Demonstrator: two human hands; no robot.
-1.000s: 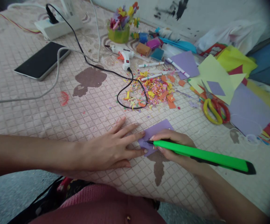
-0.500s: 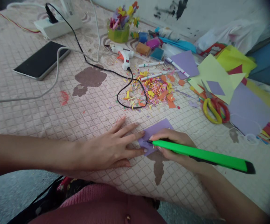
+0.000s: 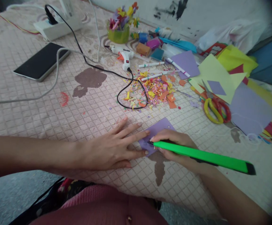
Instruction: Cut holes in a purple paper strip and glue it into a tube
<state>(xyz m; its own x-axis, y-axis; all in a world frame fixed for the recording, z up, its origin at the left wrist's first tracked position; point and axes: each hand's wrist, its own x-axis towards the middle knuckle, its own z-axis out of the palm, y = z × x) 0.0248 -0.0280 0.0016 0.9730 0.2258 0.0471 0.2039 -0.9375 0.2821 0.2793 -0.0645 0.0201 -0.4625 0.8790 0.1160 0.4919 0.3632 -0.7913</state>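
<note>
A piece of purple paper (image 3: 160, 126) lies on the patterned tablecloth in front of me, with small holes near its upper right corner. My left hand (image 3: 112, 147) rests flat with spread fingers, its fingertips on the paper's left side. In my right hand (image 3: 173, 140), gripped like a pen, is a green utility knife (image 3: 197, 153). Its dark tip touches the paper just right of my left fingertips, and its long body slants back over my right wrist. Small marks show on the paper by the tip.
Paper scraps (image 3: 158, 90) and a looped black cord lie beyond my hands, with a glue gun (image 3: 125, 59) behind. To the right are scissors (image 3: 214, 109) and coloured sheets (image 3: 250, 109). A tablet (image 3: 42, 61), a power strip (image 3: 58, 28) and a tub of paper flowers (image 3: 118, 36) stand farther back.
My left fingertips have shifted slightly on the paper. The knife tip stays at nearly the same spot. The view has moved a little; the rest looks the same.
</note>
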